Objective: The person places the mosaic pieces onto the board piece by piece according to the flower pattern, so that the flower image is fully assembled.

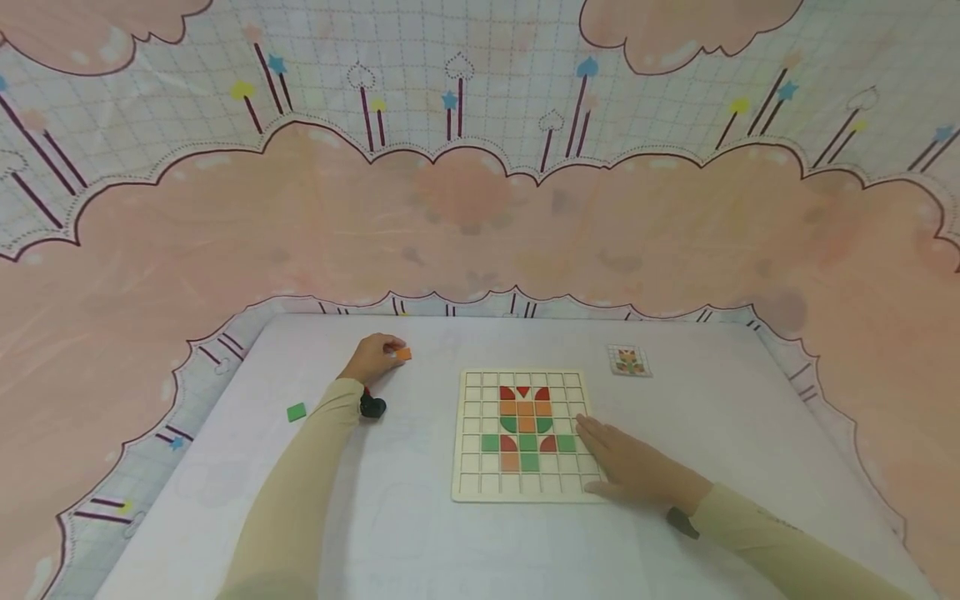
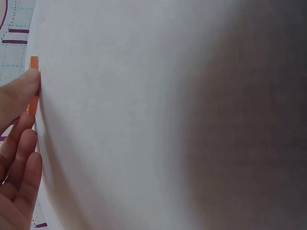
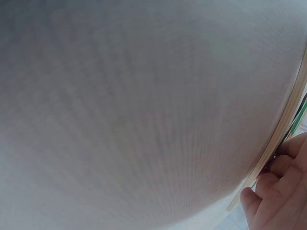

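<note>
Between thumb and fingers my left hand [image 1: 372, 358] pinches an orange square tile [image 1: 403, 354], left of the board and toward the table's far side. The left wrist view shows the same orange tile [image 2: 33, 103] edge-on under the thumb. A cream grid board [image 1: 472, 492] lies in the middle, bearing red, orange and green pieces set in a tulip-like flower pattern. With fingers extended, my right hand [image 1: 630, 458] rests against the board's right edge. In the right wrist view its fingertips [image 3: 268, 184] touch the board's wooden side [image 3: 273, 143].
A green square tile [image 1: 297, 412] lies on the white table [image 1: 405, 533] beside my left forearm. Beyond the board, to the right, is a small pattern card [image 1: 629, 361] with a similar flower. Patterned cloth [image 1: 480, 225] hangs behind the table.
</note>
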A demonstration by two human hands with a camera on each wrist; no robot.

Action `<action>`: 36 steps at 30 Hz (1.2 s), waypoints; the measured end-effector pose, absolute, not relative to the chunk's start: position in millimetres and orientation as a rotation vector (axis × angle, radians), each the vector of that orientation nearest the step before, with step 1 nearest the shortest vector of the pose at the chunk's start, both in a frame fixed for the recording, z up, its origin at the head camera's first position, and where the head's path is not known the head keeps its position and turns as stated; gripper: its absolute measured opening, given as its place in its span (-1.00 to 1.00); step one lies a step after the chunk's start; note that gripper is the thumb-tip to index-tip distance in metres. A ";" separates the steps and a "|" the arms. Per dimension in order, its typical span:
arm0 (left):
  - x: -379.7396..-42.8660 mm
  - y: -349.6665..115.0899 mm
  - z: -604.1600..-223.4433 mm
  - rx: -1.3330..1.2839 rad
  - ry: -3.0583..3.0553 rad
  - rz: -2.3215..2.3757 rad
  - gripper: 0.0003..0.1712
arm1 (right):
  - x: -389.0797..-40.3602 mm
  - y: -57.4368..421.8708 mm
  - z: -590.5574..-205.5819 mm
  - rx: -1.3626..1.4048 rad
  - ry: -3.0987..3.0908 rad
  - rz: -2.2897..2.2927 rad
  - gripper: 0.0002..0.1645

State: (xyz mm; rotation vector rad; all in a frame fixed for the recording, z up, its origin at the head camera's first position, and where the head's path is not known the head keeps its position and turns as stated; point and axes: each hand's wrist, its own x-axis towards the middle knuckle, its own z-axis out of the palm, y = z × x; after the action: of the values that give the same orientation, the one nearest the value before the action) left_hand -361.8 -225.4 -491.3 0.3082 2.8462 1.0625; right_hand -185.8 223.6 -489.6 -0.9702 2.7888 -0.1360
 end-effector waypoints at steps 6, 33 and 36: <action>-356.9 -226.7 -490.7 0.264 2.875 1.037 -0.67 | -184.7 224.4 -491.0 -0.985 2.798 -0.118 0.03; -296.3 -148.7 -459.0 0.567 2.809 1.066 -0.68 | -182.4 221.0 -490.6 -0.946 2.784 -0.094 0.03; -283.8 -132.7 -455.9 0.624 2.801 1.072 -0.67 | -183.4 220.5 -489.1 -0.940 2.785 -0.086 0.03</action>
State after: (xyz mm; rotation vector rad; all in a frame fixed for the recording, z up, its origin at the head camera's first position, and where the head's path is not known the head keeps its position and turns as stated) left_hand -283.8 -132.7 -455.9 0.6244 2.8010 1.0722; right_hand -183.4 220.5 -489.1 -0.9400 2.7845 -0.0864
